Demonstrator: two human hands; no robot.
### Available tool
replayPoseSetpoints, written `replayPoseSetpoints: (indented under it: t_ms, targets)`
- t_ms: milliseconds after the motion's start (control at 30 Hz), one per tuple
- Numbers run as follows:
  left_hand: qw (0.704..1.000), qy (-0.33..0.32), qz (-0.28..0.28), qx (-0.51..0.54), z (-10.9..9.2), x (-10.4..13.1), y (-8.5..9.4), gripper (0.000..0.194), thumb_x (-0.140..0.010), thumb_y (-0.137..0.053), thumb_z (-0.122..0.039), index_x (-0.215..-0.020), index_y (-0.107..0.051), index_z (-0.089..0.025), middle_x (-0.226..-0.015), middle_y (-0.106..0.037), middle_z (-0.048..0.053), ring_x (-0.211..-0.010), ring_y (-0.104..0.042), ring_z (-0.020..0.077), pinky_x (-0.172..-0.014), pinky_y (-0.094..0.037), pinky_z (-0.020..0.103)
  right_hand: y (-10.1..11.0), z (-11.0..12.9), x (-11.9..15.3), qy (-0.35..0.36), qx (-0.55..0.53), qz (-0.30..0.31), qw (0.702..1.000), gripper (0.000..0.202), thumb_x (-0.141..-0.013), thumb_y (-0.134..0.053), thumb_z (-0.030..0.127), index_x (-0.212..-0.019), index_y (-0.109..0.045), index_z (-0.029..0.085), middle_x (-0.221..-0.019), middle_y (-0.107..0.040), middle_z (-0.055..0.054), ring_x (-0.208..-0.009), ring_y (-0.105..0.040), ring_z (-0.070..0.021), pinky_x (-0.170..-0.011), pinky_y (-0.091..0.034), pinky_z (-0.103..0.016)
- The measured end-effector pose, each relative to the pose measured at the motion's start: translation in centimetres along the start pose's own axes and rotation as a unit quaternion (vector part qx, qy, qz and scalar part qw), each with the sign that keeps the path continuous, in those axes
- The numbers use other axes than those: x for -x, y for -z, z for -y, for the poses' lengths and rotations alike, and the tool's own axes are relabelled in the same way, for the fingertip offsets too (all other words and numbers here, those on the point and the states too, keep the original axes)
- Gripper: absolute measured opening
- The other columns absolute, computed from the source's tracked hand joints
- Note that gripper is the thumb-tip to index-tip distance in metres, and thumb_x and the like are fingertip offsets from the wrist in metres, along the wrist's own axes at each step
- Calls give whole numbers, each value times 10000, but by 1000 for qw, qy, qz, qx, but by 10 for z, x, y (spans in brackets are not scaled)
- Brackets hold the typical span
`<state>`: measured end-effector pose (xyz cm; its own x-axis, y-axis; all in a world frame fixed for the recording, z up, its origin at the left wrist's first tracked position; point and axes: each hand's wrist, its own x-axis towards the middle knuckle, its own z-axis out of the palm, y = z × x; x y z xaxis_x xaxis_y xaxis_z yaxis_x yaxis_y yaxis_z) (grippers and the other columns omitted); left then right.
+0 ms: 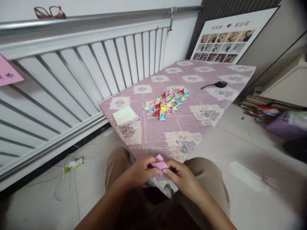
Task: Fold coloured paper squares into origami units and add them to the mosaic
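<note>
Both my hands pinch a partly folded piece of pink origami paper (160,164) over the near corner of the table. My left hand (141,171) grips its left side between thumb and fingers. On the other side, my right hand (180,175) closes its thumb and fingers on the right edge. The paper shows a pointed flap on top and crossing creases; its underside is hidden. Beyond my hands stand rows of small folded paper figures (163,109) in several colours. To their left lies a stack of square paper sheets (125,116), a pale green one on top.
A purple flowered cloth (153,134) covers the table. A black object with a thin tail (220,84) lies at the right. A white radiator (96,64) runs along the left, with glasses (50,13) on the pipe above. A power strip (74,164) with cables is on the floor.
</note>
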<state>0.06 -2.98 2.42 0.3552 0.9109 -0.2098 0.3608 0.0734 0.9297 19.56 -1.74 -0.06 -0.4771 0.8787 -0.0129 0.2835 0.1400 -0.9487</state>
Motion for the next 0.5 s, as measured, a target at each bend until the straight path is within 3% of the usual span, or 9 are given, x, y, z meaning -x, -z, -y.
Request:
replayPoseSetpoints:
  t_ms: [233, 400, 500]
  targets:
    - [994, -10, -89, 68, 11, -4, -19, 148, -756, -614, -211, -889, -577, -157, -788, -594, -4, -724, -529, 125, -665, -406, 234, -12, -6, 4, -12, -3, -91, 996, 274, -838, -574, 422, -685, -580, 195, -622, -510, 32, -583, -456, -108, -550, -376, -209]
    - [976, -14, -138, 166, 19, -6, -36, 553, -757, -597, -156, -1276, -410, -187, -1008, -650, 54, -855, -596, 158, -763, -455, 281, -19, -11, 7, -19, -4, -140, 990, 257, -848, -558, 423, -725, -580, 199, -642, -527, 26, -596, -478, -115, -557, -392, -213]
    - [974, 5, -142, 174, 19, -4, -41, 639, -746, -614, -154, -1336, -373, -202, -1087, -643, 70, -916, -604, 177, -800, -467, 302, -21, -8, 9, 3, 23, -166, 986, 224, -857, -560, 390, -730, -560, 205, -646, -532, 27, -594, -498, -117, -558, -404, -213]
